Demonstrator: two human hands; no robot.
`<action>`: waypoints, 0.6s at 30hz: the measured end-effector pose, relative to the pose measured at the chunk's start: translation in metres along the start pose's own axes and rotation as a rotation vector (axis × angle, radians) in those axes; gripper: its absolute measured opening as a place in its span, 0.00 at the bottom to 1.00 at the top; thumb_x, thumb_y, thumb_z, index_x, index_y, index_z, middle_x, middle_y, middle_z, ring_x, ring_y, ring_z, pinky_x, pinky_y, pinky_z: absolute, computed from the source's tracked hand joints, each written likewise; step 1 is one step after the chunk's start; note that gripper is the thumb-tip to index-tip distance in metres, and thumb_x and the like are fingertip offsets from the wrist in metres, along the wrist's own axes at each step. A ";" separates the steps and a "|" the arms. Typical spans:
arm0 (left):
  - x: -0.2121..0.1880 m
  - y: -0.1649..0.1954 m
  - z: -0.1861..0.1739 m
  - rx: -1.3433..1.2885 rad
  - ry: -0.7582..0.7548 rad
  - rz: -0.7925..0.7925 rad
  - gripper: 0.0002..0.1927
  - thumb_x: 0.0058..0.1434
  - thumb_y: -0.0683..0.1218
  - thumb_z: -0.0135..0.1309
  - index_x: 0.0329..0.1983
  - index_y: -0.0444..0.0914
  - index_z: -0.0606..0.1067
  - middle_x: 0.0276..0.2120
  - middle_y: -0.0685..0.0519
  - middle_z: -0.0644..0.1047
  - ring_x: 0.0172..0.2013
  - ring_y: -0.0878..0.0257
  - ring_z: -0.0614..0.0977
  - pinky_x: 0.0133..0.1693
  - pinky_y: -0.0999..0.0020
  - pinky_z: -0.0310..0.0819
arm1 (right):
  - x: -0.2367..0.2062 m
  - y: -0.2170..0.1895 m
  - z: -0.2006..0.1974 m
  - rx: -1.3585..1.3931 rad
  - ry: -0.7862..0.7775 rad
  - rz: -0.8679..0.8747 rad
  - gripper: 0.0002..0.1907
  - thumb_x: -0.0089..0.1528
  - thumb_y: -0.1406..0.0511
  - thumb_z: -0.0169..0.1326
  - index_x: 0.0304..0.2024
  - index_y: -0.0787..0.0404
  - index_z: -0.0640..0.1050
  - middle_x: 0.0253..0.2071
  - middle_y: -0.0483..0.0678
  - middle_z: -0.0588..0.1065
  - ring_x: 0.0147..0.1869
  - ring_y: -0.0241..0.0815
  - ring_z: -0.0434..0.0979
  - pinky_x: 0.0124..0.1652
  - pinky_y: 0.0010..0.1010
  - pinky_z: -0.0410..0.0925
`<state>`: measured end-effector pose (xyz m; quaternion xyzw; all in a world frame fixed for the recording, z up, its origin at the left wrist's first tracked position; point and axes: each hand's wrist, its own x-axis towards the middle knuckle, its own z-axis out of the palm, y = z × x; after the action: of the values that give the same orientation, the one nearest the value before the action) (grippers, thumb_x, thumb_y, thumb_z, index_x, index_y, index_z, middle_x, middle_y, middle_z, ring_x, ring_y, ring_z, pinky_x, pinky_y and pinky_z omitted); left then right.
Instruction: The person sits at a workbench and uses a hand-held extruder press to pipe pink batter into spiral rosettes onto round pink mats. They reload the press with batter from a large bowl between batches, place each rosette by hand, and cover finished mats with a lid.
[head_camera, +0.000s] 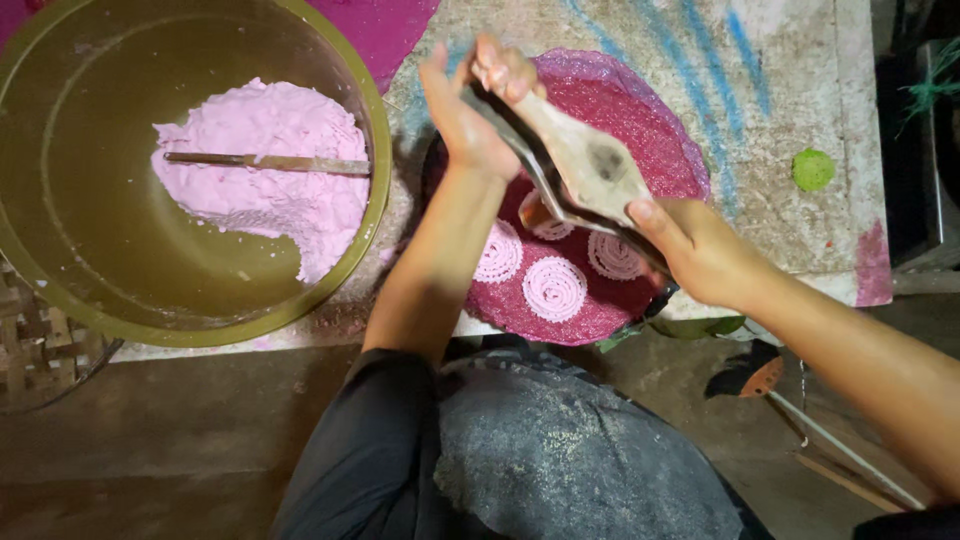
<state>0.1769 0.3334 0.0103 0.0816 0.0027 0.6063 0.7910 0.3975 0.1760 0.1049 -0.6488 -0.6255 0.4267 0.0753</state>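
Both hands grip a wooden press (585, 165) at frame centre: left hand (470, 100) clasps the far handle, right hand (700, 250) the near. Four pink coils (554, 288) lie on the magenta mat (640, 110). Much pink dough (270, 170) remains in the basin (375, 130), upper left.

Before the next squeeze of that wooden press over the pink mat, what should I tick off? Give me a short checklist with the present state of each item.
1. Both hands on the two-handled wooden dough press: ok. The left hand grips the far handle, the right hand the near one.
2. Press over the round dark-pink woven mat: ok.
3. Free space on the mat: ok. The pale pink dough spirals fill only the near part.
4. Dough left inside the press: cannot tell, the barrel is hidden.
5. Refill within reach: ok. Pink dough with a flat wooden stick lies in the large olive-green bowl.
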 end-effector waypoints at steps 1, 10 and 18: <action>-0.004 -0.008 -0.001 -0.013 0.026 -0.001 0.23 0.65 0.64 0.37 0.27 0.43 0.65 0.21 0.58 0.64 0.26 0.62 0.67 0.36 0.60 0.63 | -0.005 0.002 -0.002 -0.005 -0.005 0.027 0.43 0.69 0.40 0.31 0.27 0.68 0.79 0.18 0.50 0.74 0.25 0.42 0.75 0.30 0.36 0.68; 0.023 -0.075 0.013 -0.155 -0.094 -0.053 0.23 0.69 0.63 0.32 0.28 0.43 0.65 0.22 0.57 0.64 0.27 0.61 0.68 0.38 0.60 0.66 | -0.027 0.026 -0.036 0.009 0.184 0.116 0.33 0.69 0.43 0.37 0.33 0.63 0.77 0.22 0.49 0.73 0.25 0.39 0.72 0.27 0.33 0.67; 0.002 -0.055 -0.026 0.721 -0.042 -0.499 0.23 0.65 0.51 0.38 0.52 0.35 0.78 0.45 0.49 0.82 0.47 0.58 0.82 0.50 0.58 0.75 | -0.037 0.066 -0.029 0.200 0.125 0.042 0.33 0.69 0.43 0.40 0.26 0.62 0.75 0.21 0.45 0.71 0.26 0.36 0.67 0.27 0.30 0.61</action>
<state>0.2279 0.3245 -0.0225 0.3616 0.2178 0.3551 0.8341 0.4711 0.1427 0.0983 -0.6765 -0.5600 0.4472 0.1698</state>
